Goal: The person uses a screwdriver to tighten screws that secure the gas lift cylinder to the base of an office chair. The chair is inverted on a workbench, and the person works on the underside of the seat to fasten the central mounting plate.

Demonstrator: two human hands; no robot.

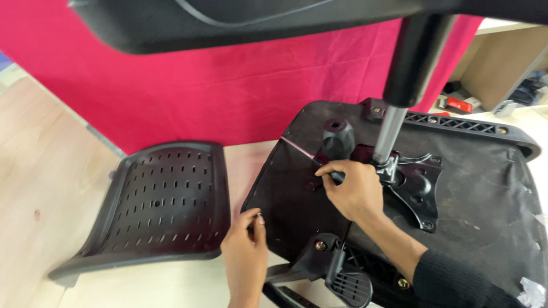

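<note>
- Working over the upturned black office-chair seat (491, 188), we take its fabric-covered underside as our landmark for everything else.
- Our right hand (353, 191) rests near the middle of that underside, fingers curled shut around the dark handle of a thin tool (319, 164); its slim shaft, with a reddish sheen, points away from the hand toward the seat's far left edge.
- Just right of that hand, the black metal mounting plate (419, 188) lies flat on the underside, with bolt holes showing.
- Out of the plate rises the silver and black gas-lift column (399, 108), tilted slightly and running up to the black chair base (228, 20) that crosses the top of our view.
- A black knob-ended lever (338, 137) stands just beyond the right hand.
- Our left hand (246, 251) sits at the seat's near left edge, thumb and fingertips pinched together on something small and shiny; we cannot tell what it is.
- A black plastic armrest bracket (337, 268) with a brass-coloured bolt lies at the seat's near edge, between our forearms.
- Left of the seat, apart from it, the black perforated plastic backrest shell (165, 205) lies on the pale wooden tabletop (34, 182).
- Behind the seat hangs a bright pink-red cloth (188, 97).
</note>
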